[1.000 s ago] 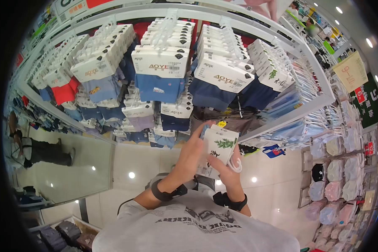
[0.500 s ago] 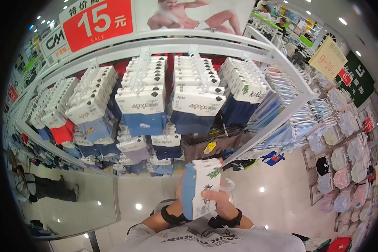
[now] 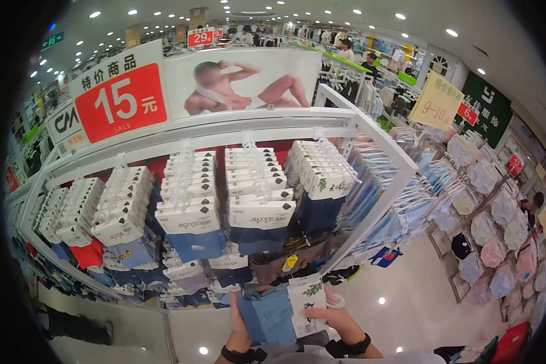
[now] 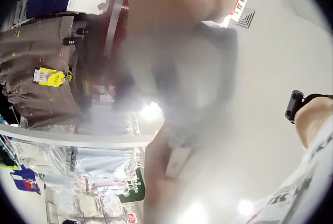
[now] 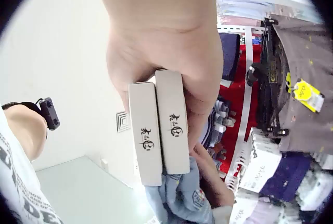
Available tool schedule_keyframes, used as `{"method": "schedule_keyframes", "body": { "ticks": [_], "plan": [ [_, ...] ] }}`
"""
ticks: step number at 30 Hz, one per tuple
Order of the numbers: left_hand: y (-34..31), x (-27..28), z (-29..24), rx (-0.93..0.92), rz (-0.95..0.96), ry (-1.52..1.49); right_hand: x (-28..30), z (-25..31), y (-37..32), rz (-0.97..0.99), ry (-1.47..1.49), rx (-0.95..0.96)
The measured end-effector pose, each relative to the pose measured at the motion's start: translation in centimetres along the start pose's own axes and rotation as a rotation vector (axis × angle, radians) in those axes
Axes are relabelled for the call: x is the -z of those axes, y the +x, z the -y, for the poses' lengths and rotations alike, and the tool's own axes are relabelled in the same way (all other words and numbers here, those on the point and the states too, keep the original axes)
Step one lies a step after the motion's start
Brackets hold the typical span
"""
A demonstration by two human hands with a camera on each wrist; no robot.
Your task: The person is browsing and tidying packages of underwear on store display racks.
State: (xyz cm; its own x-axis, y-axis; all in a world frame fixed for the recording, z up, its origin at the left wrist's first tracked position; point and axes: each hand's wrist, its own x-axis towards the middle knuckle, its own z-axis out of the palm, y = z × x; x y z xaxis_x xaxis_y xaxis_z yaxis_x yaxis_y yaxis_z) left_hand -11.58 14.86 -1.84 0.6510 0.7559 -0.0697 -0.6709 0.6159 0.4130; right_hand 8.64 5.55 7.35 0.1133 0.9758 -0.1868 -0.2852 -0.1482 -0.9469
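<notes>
In front of my shirt, my right hand (image 3: 333,318) grips card-headed packs of light-blue underpants (image 3: 267,315), its thumb across the white card (image 3: 307,306) with a green leaf print. A white hook sticks out beside that hand. Seen in the right wrist view, two thick white card headers (image 5: 171,125) sit side by side under the hand, with blue cloth (image 5: 179,195) below them. My left hand (image 3: 239,324) lies along the left edge of the cloth, touching it; part of its fingers is hidden behind. A blurred grey shape fills the middle of the left wrist view.
Ahead stands a white rack (image 3: 376,212) with rows of carded underpants (image 3: 191,218) on hooks. Brown shorts (image 3: 279,264) with a yellow tag hang low on it. To the right is a wall of bagged garments (image 3: 494,242). A red price sign (image 3: 121,103) tops the rack.
My head view has tilted up, showing more of the shop. The packs have turned so their blue cloth faces up, and my left hand has come out to their left edge.
</notes>
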Motion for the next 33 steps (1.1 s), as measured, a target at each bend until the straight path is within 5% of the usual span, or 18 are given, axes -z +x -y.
{"method": "schedule_keyframes", "body": {
  "ticks": [3,7,9,15,23,26,29,33],
  "plan": [
    [-0.8,-1.5,0.3,-0.081,0.065,0.212,1.8,-0.5,0.4,-0.025,-0.073,0.040],
    [0.4,-2.9,2.7,-0.025,-0.110,0.682,3.3,0.8,0.3,0.082,-0.143,0.001],
    [0.7,-3.0,4.6,-0.056,-0.249,0.630,3.7,1.6,-0.2,0.106,-0.169,0.084],
    [2.9,-5.7,10.5,-0.254,-0.557,0.539,9.0,0.0,-2.0,0.118,-0.050,-0.050],
    [6.7,-13.2,21.1,-0.449,-0.447,0.493,19.6,2.7,-7.1,0.036,0.032,0.091],
    [7.7,-12.2,25.3,-0.477,-0.701,0.633,24.6,3.4,-8.6,0.036,-0.012,0.126],
    [7.6,-12.9,28.0,-0.645,-0.497,0.935,29.0,4.1,-10.0,0.057,-0.072,0.150],
    [5.9,-17.3,29.7,-0.585,-0.446,0.973,31.9,5.5,-13.0,0.130,-0.176,0.140]
  ]
}}
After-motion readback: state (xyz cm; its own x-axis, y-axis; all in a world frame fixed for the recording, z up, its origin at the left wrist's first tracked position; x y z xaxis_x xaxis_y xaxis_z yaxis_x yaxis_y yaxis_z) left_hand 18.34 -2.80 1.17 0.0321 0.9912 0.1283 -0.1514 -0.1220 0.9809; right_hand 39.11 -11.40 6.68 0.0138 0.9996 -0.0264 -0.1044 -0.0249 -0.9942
